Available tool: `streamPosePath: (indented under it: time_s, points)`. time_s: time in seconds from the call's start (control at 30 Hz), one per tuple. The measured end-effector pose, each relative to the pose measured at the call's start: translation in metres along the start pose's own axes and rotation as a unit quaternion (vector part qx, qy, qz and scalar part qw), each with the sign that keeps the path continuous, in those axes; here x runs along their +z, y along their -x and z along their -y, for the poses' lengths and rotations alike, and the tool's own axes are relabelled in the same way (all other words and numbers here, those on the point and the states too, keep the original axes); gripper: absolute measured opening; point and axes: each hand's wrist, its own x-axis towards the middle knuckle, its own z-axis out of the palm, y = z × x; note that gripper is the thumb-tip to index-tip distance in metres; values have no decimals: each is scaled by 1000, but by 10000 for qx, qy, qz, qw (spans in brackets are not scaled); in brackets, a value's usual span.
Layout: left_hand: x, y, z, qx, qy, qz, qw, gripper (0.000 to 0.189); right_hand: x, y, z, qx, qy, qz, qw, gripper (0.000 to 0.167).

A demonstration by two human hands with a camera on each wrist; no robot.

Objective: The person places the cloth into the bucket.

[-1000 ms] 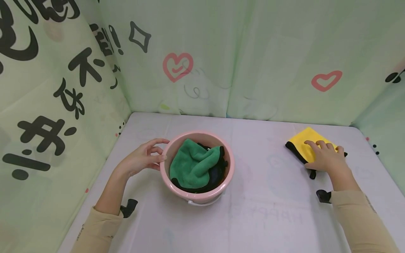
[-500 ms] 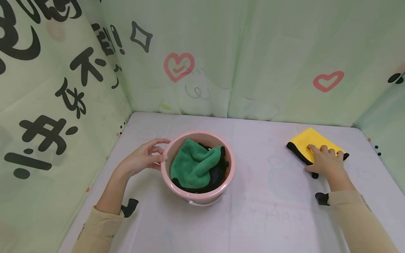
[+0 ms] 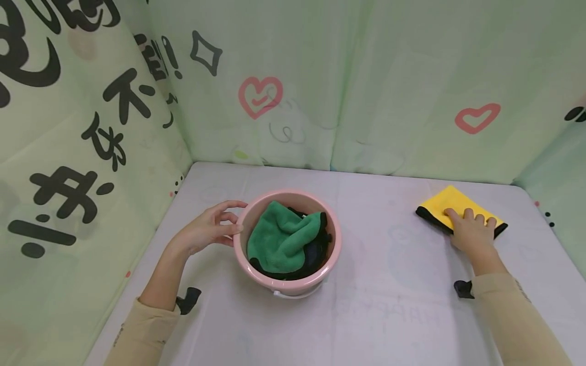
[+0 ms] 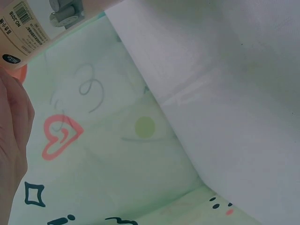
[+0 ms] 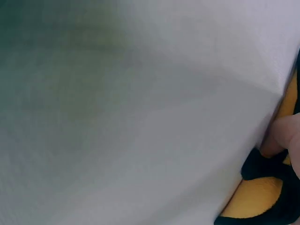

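In the head view, a pink bucket (image 3: 336, 239) stands left of the table's middle with its white handle hanging at the front. Crumpled inside it is a green cloth (image 3: 276, 244) with black edging; darker material under the cloth is mostly hidden. My left hand (image 3: 203, 231) holds the bucket's left rim, thumb and fingers bent. At the far right lies a folded yellow cloth (image 3: 437, 209) with black trim. My right hand (image 3: 473, 236) grips its near edge. The right wrist view shows a digit (image 5: 287, 133) pressed into the bunched yellow cloth (image 5: 255, 197).
The white-covered table (image 3: 384, 305) meets a pale green curtain (image 3: 403, 86) printed with hearts along the back. Another printed curtain (image 3: 59, 137) hangs at the left. A printed label (image 4: 21, 28) shows on the bucket's outside in the left wrist view.
The right hand has drawn slightly toward me over the yellow cloth, and its fingers have bent at the near edge. The left hand and bucket have stayed in place.
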Motion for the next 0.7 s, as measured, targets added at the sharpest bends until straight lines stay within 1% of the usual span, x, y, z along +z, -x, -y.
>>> streamPosePath:
  time_s: [0.17, 0.5, 0.6, 0.7]
  points:
    - [0, 0, 0, -2, -27, 2, 10000, 56, 2, -1, 1, 112, -3, -79, 9999, 47]
    - [-1, -1, 0, -31, -27, -8, 10000, 57, 0, -1, 4, 145, 132, -148, 9997, 42]
    - [-1, -1, 0, -32, -9, -3, 10000, 57, -2, -1, 4, 110, 177, -273, 9994, 40]
    - [-1, -1, 0, -22, -30, -11, 10000, 57, -4, 1, 4, -5, 187, -569, 9982, 38]
